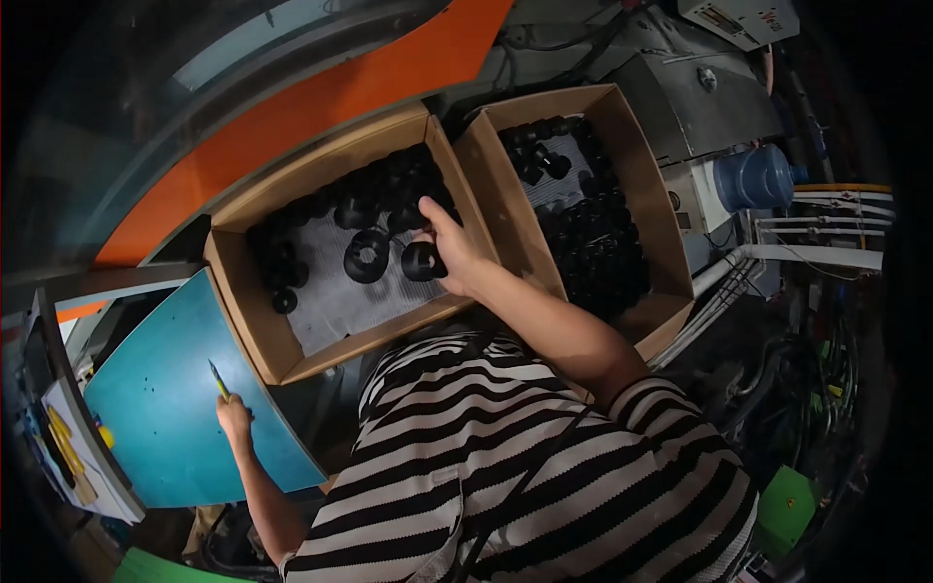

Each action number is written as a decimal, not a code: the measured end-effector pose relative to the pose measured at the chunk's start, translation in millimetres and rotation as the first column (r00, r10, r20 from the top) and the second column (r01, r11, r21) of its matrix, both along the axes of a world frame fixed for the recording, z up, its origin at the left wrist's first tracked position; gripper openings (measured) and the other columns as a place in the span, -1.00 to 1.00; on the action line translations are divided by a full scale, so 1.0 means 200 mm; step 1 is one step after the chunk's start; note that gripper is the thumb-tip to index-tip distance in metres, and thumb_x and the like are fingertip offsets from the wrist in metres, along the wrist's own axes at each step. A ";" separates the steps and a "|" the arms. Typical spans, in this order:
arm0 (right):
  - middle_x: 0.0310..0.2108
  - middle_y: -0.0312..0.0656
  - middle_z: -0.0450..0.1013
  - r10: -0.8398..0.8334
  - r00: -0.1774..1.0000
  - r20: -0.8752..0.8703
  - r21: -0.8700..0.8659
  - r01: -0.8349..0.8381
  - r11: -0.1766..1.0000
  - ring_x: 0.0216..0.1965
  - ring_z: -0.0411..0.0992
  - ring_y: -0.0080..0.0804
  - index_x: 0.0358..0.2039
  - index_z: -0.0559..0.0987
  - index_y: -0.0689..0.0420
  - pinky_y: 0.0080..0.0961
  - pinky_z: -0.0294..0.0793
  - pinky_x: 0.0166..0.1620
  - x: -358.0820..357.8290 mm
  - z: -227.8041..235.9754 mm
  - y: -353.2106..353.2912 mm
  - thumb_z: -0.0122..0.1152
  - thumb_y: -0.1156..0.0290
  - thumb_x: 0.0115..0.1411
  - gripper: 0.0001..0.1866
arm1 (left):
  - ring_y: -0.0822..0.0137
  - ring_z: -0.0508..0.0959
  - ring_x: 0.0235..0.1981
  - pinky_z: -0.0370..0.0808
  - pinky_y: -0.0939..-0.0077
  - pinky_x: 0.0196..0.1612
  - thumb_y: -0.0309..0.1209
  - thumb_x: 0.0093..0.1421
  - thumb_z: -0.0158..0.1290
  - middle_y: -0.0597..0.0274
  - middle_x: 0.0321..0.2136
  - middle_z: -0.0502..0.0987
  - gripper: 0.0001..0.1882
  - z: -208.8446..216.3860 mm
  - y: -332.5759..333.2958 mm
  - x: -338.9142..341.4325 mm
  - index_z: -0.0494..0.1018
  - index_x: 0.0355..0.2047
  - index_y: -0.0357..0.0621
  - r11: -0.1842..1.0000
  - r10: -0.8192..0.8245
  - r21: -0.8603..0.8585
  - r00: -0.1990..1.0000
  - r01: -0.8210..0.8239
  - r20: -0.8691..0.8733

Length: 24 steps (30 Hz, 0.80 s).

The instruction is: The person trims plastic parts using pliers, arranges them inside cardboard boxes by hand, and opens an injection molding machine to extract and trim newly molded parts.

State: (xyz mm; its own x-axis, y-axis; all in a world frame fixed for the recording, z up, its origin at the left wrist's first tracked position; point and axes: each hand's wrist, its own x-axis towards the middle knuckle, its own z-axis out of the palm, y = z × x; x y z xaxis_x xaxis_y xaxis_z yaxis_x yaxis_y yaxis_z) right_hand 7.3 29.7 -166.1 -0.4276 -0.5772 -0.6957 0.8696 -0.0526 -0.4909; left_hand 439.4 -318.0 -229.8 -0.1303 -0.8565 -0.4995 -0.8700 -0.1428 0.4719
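My left hand [234,415] is over the teal tabletop, closed round a slim pointed tool with a yellow-green handle [223,386], which looks like a knife. My right hand [449,248] reaches into the left cardboard box [248,321]. Its fingers are closed on a black ring-shaped part [421,260] with a hole through its middle. Just left of that hand is another black ring-shaped part [366,257]. More black parts [284,300] line the far and left sides of this box, over a grey ribbed sheet [326,316]. My right palm is partly hidden.
A second cardboard box [671,223] on the right holds many black parts [593,253]. The teal tabletop [160,408] lies left. An orange machine panel [292,117] curves behind the boxes. A blue water bottle [755,178] and white pipes [816,255] are at right.
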 end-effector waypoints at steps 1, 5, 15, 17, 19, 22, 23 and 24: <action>-0.30 -0.27 0.45 -0.003 1.000 0.014 -0.010 0.003 1.000 -0.29 0.42 -0.49 -0.14 0.51 0.07 -0.48 0.50 -0.25 0.00 0.02 0.00 0.05 -0.14 0.25 -0.50 | 0.39 0.38 -0.72 0.34 0.47 -0.69 -0.41 0.17 -0.06 0.27 -0.63 0.35 -0.84 0.15 0.14 -0.24 0.34 -0.26 -0.20 0.998 -0.059 0.007 0.974 0.062 -0.218; -0.30 -0.28 0.45 -0.078 0.995 -0.058 -0.020 0.077 0.997 -0.38 0.41 -0.56 -0.13 0.51 0.07 -0.57 0.48 -0.37 0.01 0.18 -0.12 0.01 -0.13 0.28 -0.50 | 0.38 0.42 -0.31 0.39 0.56 -0.20 -0.57 0.12 -0.11 0.22 -0.29 0.42 -0.57 0.38 0.57 -0.74 0.34 0.05 -0.25 0.823 -0.483 0.059 0.751 0.564 -0.450; -0.33 -0.20 0.46 -0.041 0.995 -0.094 -0.129 0.029 0.991 -0.40 0.44 -0.52 -0.01 0.48 0.14 -0.56 0.51 -0.35 0.03 0.26 -0.08 0.00 -0.17 0.28 -0.40 | -0.11 0.40 0.08 0.28 0.31 0.17 -0.48 0.05 -0.10 -0.21 0.01 0.40 -0.42 0.59 0.91 -1.29 0.27 0.15 -0.33 0.531 -0.714 0.129 0.525 0.837 -0.463; -0.34 -0.19 0.47 -0.038 0.995 -0.092 -0.131 0.026 0.991 -0.42 0.44 -0.52 -0.01 0.49 0.13 -0.56 0.51 -0.37 0.03 0.24 -0.07 0.00 -0.17 0.28 -0.41 | -0.15 0.38 0.10 0.26 0.30 0.19 -0.48 0.04 -0.11 -0.24 0.03 0.39 -0.41 0.59 0.92 -1.30 0.27 0.15 -0.34 0.511 -0.730 0.111 0.499 0.852 -0.468; -0.36 -0.20 0.48 -0.026 0.997 -0.077 -0.130 0.016 0.991 -0.45 0.44 -0.52 0.00 0.49 0.13 -0.57 0.51 -0.38 0.02 0.23 -0.06 0.00 -0.16 0.28 -0.41 | -0.15 0.38 0.11 0.25 0.30 0.20 -0.49 0.03 -0.11 -0.27 0.04 0.38 -0.41 0.58 0.93 -1.30 0.28 0.14 -0.35 0.507 -0.726 0.058 0.463 0.860 -0.509; -0.38 -0.22 0.48 -0.016 0.997 -0.073 -0.133 0.006 0.991 -0.46 0.44 -0.53 0.00 0.50 0.12 -0.58 0.51 -0.39 0.03 0.22 -0.05 0.00 -0.15 0.28 -0.42 | -0.15 0.38 0.10 0.26 0.30 0.19 -0.49 0.02 -0.11 -0.28 0.03 0.39 -0.42 0.58 0.93 -1.30 0.30 0.12 -0.35 0.495 -0.743 0.042 0.448 0.868 -0.497; -0.39 -0.22 0.48 -0.010 0.997 -0.077 -0.133 -0.001 0.991 -0.46 0.44 -0.53 -0.01 0.50 0.12 -0.58 0.51 -0.39 0.04 0.22 -0.05 0.01 -0.14 0.28 -0.43 | -0.14 0.39 0.09 0.27 0.30 0.17 -0.50 0.02 -0.12 -0.28 0.01 0.40 -0.44 0.58 0.93 -1.30 0.32 0.10 -0.35 0.486 -0.760 0.053 0.451 0.873 -0.469; -0.39 -0.23 0.48 -0.004 0.997 -0.082 -0.134 -0.007 0.991 -0.45 0.44 -0.53 -0.02 0.51 0.11 -0.58 0.51 -0.39 0.05 0.22 -0.05 0.01 -0.13 0.27 -0.44 | -0.14 0.40 0.09 0.28 0.29 0.16 -0.50 0.01 -0.12 -0.29 0.00 0.42 -0.45 0.59 0.93 -1.30 0.34 0.07 -0.35 0.477 -0.775 0.064 0.454 0.877 -0.439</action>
